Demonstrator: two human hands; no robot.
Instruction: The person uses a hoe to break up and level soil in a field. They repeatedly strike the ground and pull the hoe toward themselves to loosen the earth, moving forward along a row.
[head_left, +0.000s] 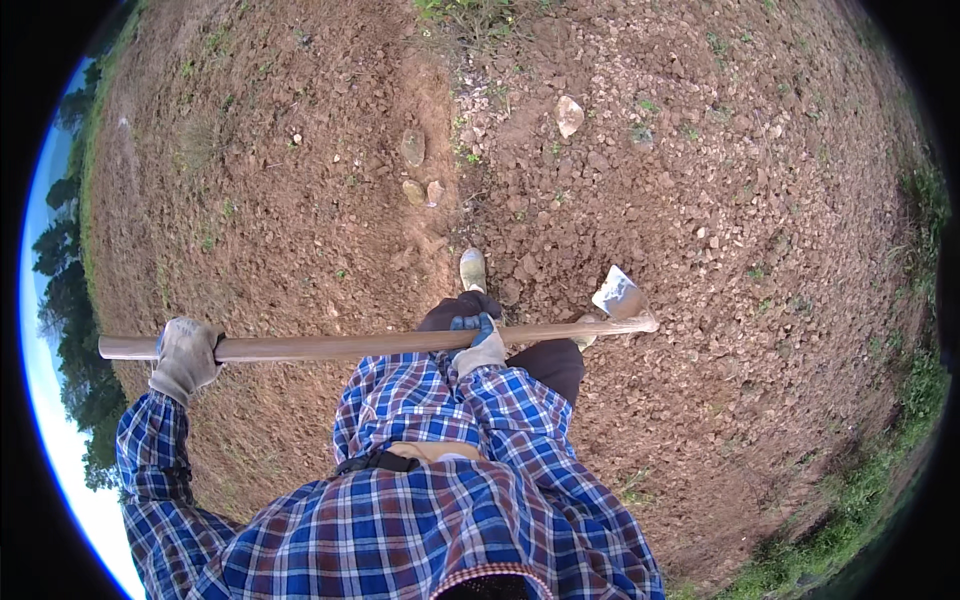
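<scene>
A hoe lies crosswise before my body, its long wooden handle (315, 346) nearly level across the view. Near the handle's butt end, my left hand (187, 358), in a soiled pale work glove, is closed around the wood. My right hand (478, 345), in a glove with blue-coated fingers, grips the handle closer to the head, in front of my thighs. At the right end sits the metal hoe blade (621, 294), its face shiny with brown soil stains. The blade appears held above the soil, though its exact height is hard to tell.
Cloddy brown soil (720, 315) surrounds me. Ahead are a large pale stone (569, 116), a flat stone (412, 147), two smaller stones (424, 193) and a green plant (476, 15). My boot (472, 268) stands below them. Grass (840, 517) edges the right; trees (67, 315) the left.
</scene>
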